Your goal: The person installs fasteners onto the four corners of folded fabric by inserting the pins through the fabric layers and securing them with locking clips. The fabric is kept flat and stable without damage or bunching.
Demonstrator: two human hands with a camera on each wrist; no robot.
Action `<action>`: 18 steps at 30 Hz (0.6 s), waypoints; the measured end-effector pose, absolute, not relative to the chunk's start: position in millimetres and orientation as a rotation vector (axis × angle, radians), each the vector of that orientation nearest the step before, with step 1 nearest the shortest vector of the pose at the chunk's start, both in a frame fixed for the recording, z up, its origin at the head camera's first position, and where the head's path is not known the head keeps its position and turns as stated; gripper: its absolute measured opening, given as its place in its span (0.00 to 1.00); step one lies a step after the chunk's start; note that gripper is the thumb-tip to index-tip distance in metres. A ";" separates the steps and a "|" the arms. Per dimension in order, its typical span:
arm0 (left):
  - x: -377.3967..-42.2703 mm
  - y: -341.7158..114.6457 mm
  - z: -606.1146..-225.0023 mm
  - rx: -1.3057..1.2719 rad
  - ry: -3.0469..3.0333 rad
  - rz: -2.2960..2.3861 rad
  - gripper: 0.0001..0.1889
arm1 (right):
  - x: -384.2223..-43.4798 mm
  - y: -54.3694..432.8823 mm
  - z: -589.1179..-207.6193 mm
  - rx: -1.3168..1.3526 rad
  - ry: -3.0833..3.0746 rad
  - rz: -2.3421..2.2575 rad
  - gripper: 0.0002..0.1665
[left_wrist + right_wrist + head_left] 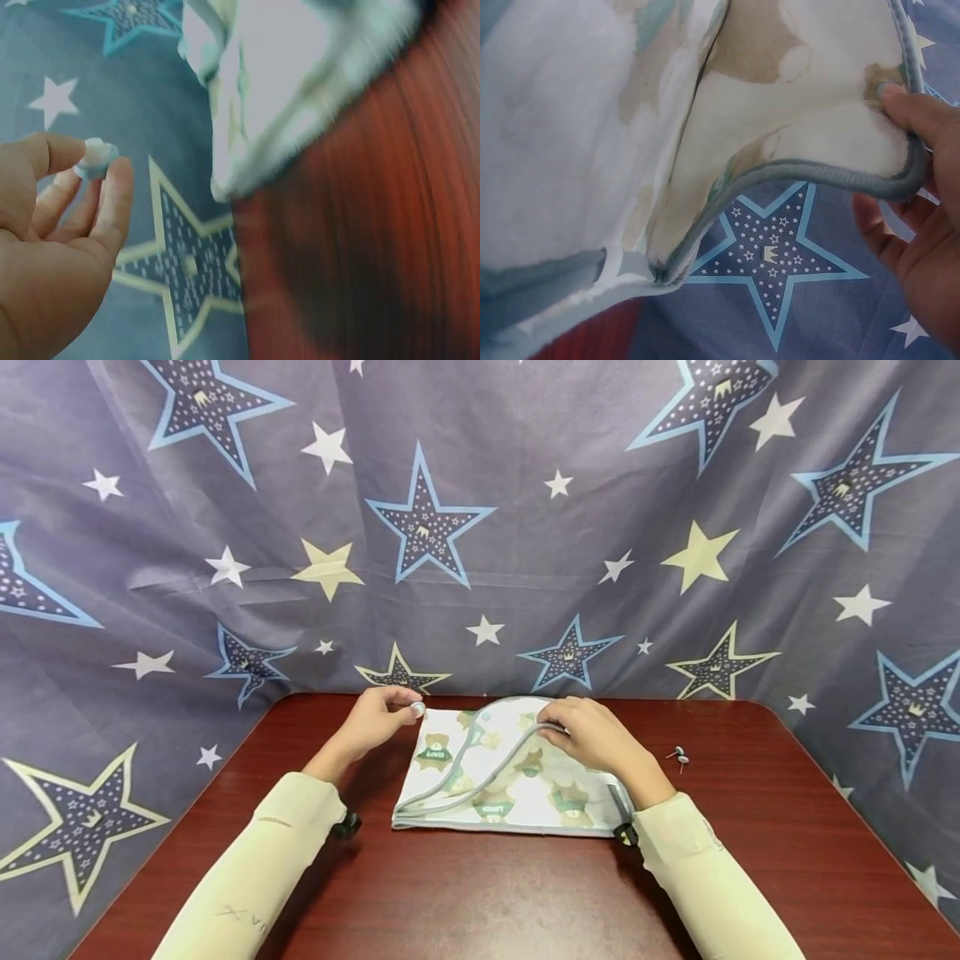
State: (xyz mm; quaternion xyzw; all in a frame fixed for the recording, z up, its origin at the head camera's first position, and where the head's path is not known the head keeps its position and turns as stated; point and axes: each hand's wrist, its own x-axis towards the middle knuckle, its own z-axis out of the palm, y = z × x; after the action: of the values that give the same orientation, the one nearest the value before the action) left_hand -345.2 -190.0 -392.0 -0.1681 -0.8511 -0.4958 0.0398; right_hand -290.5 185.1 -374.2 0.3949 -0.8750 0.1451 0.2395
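Note:
A folded white cloth (517, 785) with bear prints and grey-blue piping lies on the table. My right hand (588, 731) pinches a corner of its upper layer and lifts it; in the right wrist view the thumb (915, 112) lies on the fabric and the other fingers are partly behind the piped edge. By the cloth's far left corner, my left hand (378, 718) pinches a small pale blue and white cap (97, 157) between thumb and fingertips, apart from the cloth. A small pale blue dot (486, 717) shows on the inner layer under the raised flap.
Two small pins (682, 755) with pale blue heads lie on the dark red wooden table (480, 893), right of the cloth. A grey curtain (495, 602) with printed stars hangs behind the table's far edge.

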 end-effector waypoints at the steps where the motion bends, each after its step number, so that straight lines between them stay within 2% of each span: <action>1: -345.3 -184.7 -391.0 -0.514 -2.589 -1.571 0.13 | -290.6 185.2 -374.3 1.086 -2.392 0.397 0.06; 18: -344.4 -100.4 -392.9 -0.567 -2.378 -2.028 0.14 | -289.0 180.8 -376.5 1.105 -2.391 0.375 0.06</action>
State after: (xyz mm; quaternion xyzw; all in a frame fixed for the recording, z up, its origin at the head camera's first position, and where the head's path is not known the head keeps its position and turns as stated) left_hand -344.4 -100.4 -392.9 -0.1784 -0.7485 -0.6385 -0.0173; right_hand -289.0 180.8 -376.5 0.4034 -0.8727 0.1371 0.2384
